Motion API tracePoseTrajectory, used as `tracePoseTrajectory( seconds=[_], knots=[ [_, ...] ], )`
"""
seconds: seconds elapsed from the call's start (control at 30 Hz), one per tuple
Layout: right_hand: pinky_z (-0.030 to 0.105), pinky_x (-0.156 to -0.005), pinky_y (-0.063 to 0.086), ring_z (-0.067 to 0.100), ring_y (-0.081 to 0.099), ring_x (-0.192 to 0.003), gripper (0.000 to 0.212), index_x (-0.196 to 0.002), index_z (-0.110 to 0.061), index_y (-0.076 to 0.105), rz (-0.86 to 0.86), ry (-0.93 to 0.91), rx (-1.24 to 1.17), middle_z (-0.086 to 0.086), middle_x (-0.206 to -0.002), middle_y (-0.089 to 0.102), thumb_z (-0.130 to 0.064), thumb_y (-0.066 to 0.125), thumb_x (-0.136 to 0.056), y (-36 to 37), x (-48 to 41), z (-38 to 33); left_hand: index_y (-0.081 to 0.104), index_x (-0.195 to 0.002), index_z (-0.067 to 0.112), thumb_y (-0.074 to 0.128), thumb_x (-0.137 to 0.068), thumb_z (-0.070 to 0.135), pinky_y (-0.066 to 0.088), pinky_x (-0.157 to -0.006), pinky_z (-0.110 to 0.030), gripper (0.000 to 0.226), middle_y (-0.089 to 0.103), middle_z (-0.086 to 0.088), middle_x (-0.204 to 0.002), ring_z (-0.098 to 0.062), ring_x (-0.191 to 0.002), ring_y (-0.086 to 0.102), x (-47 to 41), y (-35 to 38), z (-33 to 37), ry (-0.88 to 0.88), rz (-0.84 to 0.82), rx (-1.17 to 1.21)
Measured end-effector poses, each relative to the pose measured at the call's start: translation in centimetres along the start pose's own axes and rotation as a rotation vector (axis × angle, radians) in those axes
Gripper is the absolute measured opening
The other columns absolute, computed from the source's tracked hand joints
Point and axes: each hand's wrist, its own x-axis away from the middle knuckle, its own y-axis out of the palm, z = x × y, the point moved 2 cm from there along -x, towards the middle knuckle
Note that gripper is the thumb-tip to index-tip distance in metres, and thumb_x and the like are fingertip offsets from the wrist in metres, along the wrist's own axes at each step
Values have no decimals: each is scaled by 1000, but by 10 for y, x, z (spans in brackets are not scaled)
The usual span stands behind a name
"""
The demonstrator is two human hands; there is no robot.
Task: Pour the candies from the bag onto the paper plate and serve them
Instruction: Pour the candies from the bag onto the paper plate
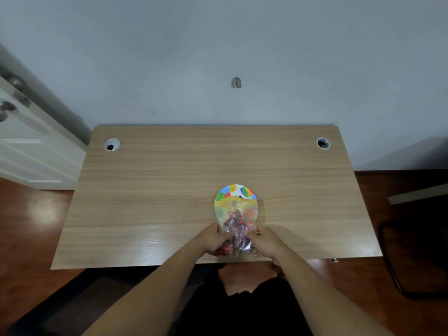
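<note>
A clear plastic bag of candies (238, 225) lies over a colourful paper plate (236, 191) near the front middle of the wooden table (169, 178). Purple and red wrapped candies show through the bag. Its far end covers most of the plate, so only the plate's far rim with its bright balloon pattern shows. My left hand (213, 238) grips the bag's near left corner. My right hand (265, 241) grips its near right corner. Both hands hold the bag's near end low over the table's front edge.
Two round cable holes sit at the table's far corners, left (112, 144) and right (323, 143). The table stands against a grey wall. A white door (29, 141) is at the left, and a dark chair frame (400, 263) at the right.
</note>
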Motion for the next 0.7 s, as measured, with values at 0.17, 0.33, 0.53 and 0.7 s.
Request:
tracePoseTrajectory(
  seconds=[0.17, 0.33, 0.53, 0.7],
  knots=[
    [51, -75, 69, 25, 67, -79, 35, -121, -7, 69, 20, -6, 3, 21, -112, 74, -35, 70, -99, -3, -7, 2, 63, -111, 15, 80, -94, 44, 67, -89, -51, 38, 79, -16, -116, -34, -95, 79, 1, -2, 2, -10, -32, 43],
    [39, -68, 67, 21, 62, -78, 24, -109, -10, 68, 6, -12, 1, 7, -91, 62, -33, 67, -102, -4, 0, -6, 63, -125, 6, 77, -99, 40, 64, -63, -36, 46, 77, -16, -103, -28, -75, 71, -3, -4, 3, 3, -43, 83],
    [44, -74, 67, 15, 63, -70, 28, -112, -3, 70, 31, -29, 28, 2, -83, 64, -29, 66, -102, -3, -2, -8, 71, -121, 10, 77, -95, 46, 62, -73, -36, 45, 83, -17, -111, -23, -77, 73, -11, -6, -2, 30, -19, 23],
    [41, -69, 66, 13, 63, -64, 19, -102, -9, 72, 34, -39, 30, -1, -75, 67, -27, 68, -100, -4, 2, -11, 68, -120, 2, 76, -99, 39, 57, -53, -26, 43, 73, -5, -79, -13, -50, 67, -12, -5, -1, 11, -43, 39]
  ],
)
